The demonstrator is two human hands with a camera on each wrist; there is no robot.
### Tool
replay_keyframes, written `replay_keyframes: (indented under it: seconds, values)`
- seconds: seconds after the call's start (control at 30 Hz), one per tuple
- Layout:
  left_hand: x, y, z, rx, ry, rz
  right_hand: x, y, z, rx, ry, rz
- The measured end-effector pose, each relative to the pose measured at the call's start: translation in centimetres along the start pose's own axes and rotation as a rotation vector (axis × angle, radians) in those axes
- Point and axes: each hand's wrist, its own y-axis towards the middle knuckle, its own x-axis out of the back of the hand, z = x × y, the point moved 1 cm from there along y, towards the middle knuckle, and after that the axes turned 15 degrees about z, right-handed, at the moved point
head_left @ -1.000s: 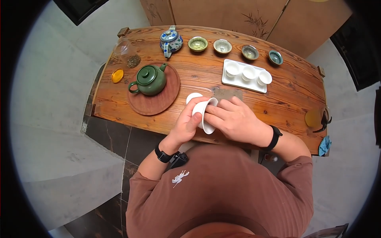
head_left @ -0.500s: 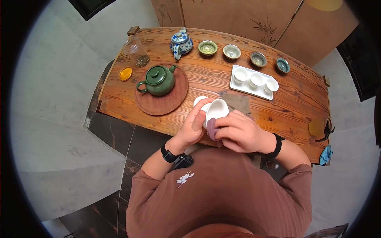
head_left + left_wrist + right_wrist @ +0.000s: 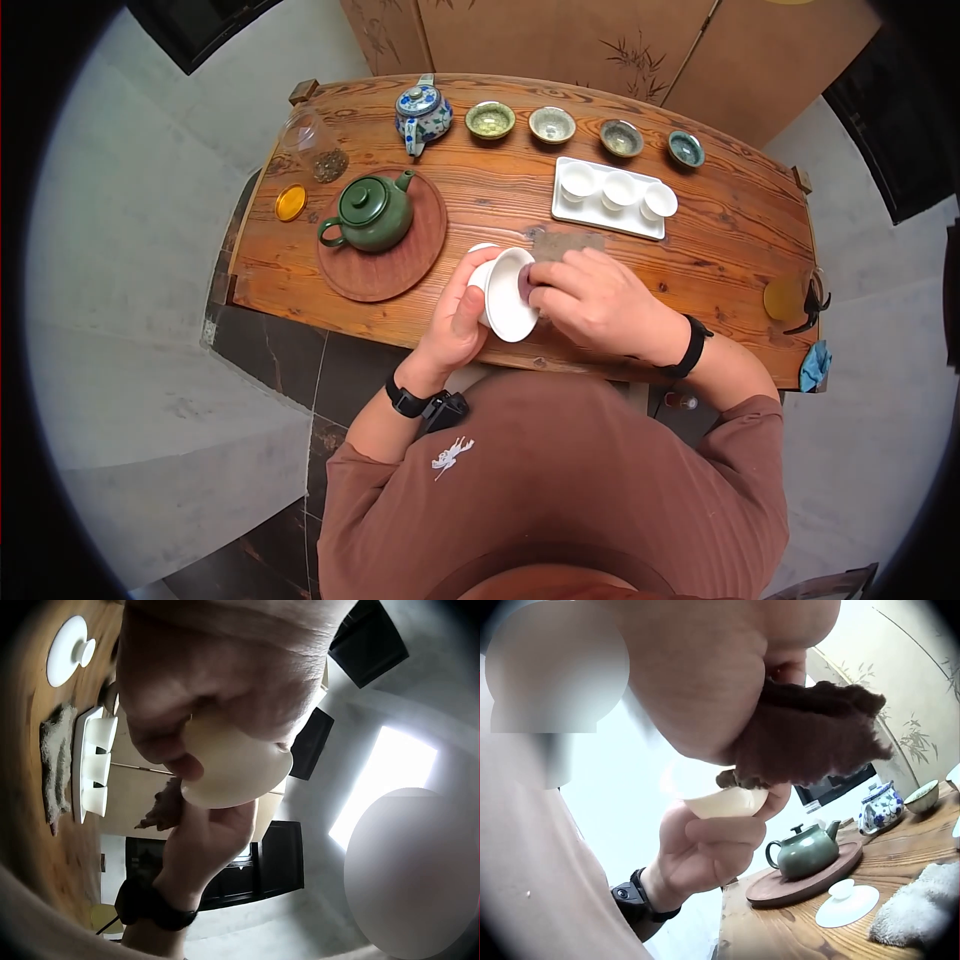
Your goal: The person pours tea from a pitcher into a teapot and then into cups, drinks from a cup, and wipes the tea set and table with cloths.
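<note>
My left hand [image 3: 452, 325] grips a white gaiwan bowl [image 3: 512, 305] over the table's near edge, thumb on its outside, mouth tilted toward the right hand. A purple-brown cloth [image 3: 810, 739] is pinched in my right hand [image 3: 600, 308] and pressed at the bowl's right rim; part of it hangs loose in the right wrist view. From below, the left wrist view shows the bowl's pale outer wall [image 3: 236, 769] with the left fingers around it. The white gaiwan lid [image 3: 847, 906] lies on the table just beyond the left hand, mostly hidden in the head view.
A grey towel [image 3: 568, 242] lies beyond the hands, before a white tray [image 3: 610, 222] with three white cups. Left, a green teapot [image 3: 370, 215] stands on a round wooden board [image 3: 420, 255]. Several glazed bowls and a blue-and-white teapot [image 3: 423, 118] line the back. A yellow-filled pitcher [image 3: 785, 298] stands right.
My right fingers were inside the bowl, then brought the cloth to its near rim; now they press the cloth at the right rim. The left hand keeps its grip while the bowl's tilt shifts.
</note>
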Motion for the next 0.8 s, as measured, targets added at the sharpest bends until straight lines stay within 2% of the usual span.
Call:
replay_keyframes:
  seconds: [0.17, 0.27, 0.37, 0.47, 0.5, 0.53, 0.6, 0.67, 0.8]
  values:
    - [0.1, -0.2, 0.6, 0.111, 0.082, 0.045, -0.1, -0.3, 0.7, 0.066, 0.443, 0.21]
    - [-0.8, -0.1, 0.7, 0.122, 0.057, 0.065, -0.2, -0.1, 0.6, 0.08, 0.486, 0.188]
    - [-0.8, 0.1, 0.8, 0.116, 0.04, 0.062, -0.6, 0.2, 0.9, 0.147, -0.086, -0.024]
    - [-0.4, -0.2, 0.9, 0.1, 0.103, 0.006, -0.7, 0.3, 1.3, 0.015, -0.332, -0.036]
    - [-0.3, 0.0, 1.2, 0.088, 0.111, -0.001, -0.3, 0.3, 1.6, -0.038, -0.306, 0.015]
    - [0.0, -0.1, 1.5, 0.073, 0.15, 0.006, -0.2, 0.4, 1.7, -0.061, -0.233, -0.002]
    - [-0.1, -0.5, 1.6, 0.073, 0.187, 0.021, -0.2, -0.1, 2.2, -0.137, 0.001, 0.131]
    - [0.1, -0.7, 1.8, 0.13, 0.144, 0.039, -0.8, -0.8, 2.1, -0.159, 0.335, 0.173]
    - [0.2, -0.5, 2.3, 0.048, 0.11, -0.044, 1.0, -1.2, 2.4, -0.279, 0.991, 0.184]
